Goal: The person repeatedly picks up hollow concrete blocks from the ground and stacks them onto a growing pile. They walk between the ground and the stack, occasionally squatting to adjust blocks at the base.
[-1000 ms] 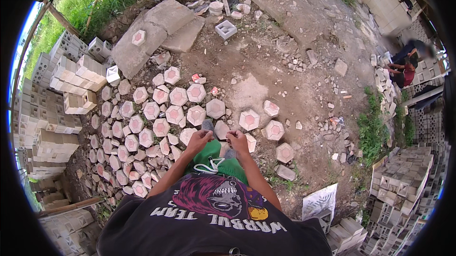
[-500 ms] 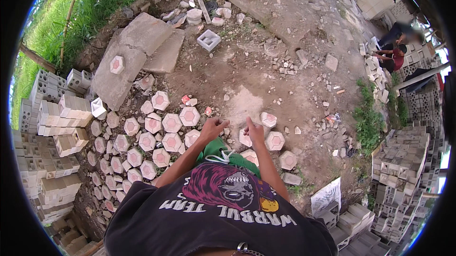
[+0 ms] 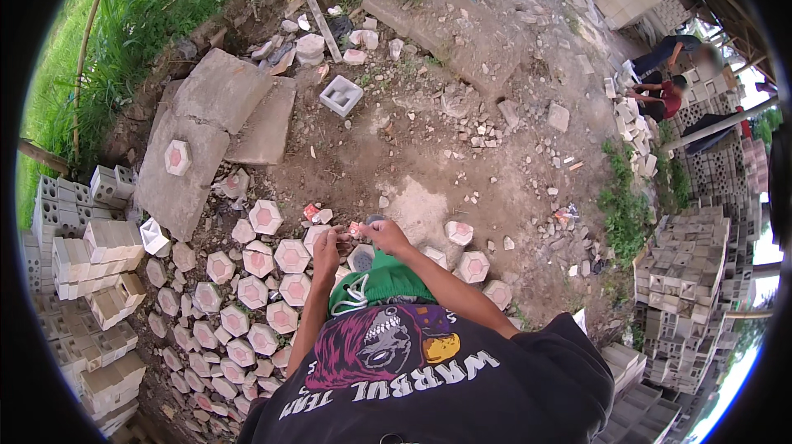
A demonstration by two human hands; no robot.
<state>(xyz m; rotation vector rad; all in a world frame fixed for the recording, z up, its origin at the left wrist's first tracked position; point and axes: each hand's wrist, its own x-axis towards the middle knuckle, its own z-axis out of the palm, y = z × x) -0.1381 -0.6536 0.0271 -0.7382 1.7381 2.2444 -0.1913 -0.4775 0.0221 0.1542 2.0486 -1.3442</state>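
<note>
My left hand [image 3: 328, 248] is held in front of my green shorts [image 3: 375, 279], its fingers curled in. My right hand [image 3: 389, 238] reaches across from the right, thumb and fingers drawn together and pointing at the left one. Whatever they hold, if anything, is too small to make out. A small red and white packet [image 3: 355, 230] shows between the fingertips; it may lie on the ground behind them. Hexagonal pale blocks with pink centres surround the hands, such as one block [image 3: 292, 255] to the left and another [image 3: 473, 267] to the right.
A small pile of pale powder [image 3: 418, 203] lies ahead. Further off are a hollow block [image 3: 341, 95] and broken concrete slabs [image 3: 216, 98]. Stacked hollow blocks stand left [image 3: 91, 267] and right [image 3: 681, 267]. Two people [image 3: 664, 98] bend over blocks at the far right.
My hands have come closer together, the right one swinging leftward to the left one. The whole view has shifted, so the ground ahead appears lower and further left.
</note>
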